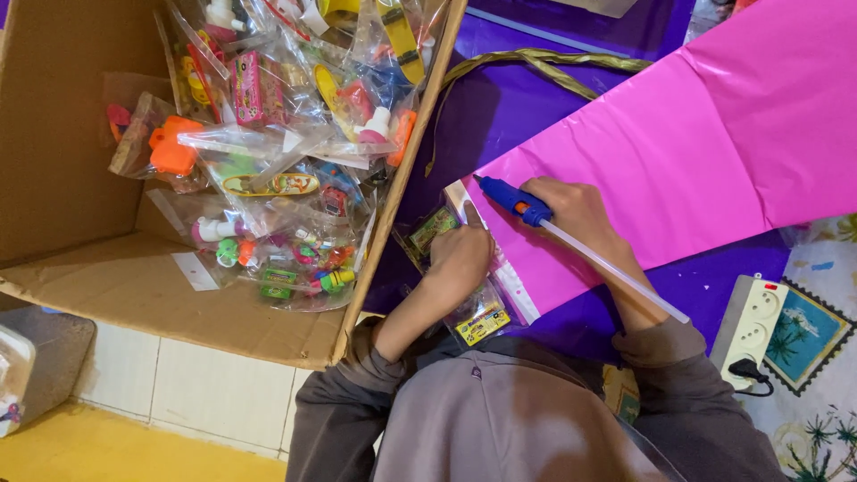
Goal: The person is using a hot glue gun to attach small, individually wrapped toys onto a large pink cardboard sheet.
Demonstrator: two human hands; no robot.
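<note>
Cardboard makes up the biggest thing here: an open box on the left, heaped with small toys sealed in clear bags; beside it a purple sheet lies spread, and across that a long pink plastic sheet runs diagonally from the upper right down to its near end by the hands; a white power strip sits at the far right. The right hand is curled shut round a blue glue gun, nozzle aimed up-left at the pink sheet's end edge, the clear glue stick trailing back down-right along the forearm; the left hand, fingers bent down, presses a small clear toy packet just left of that edge, right below the nozzle; the left hand is the nearer to the packet.
</note>
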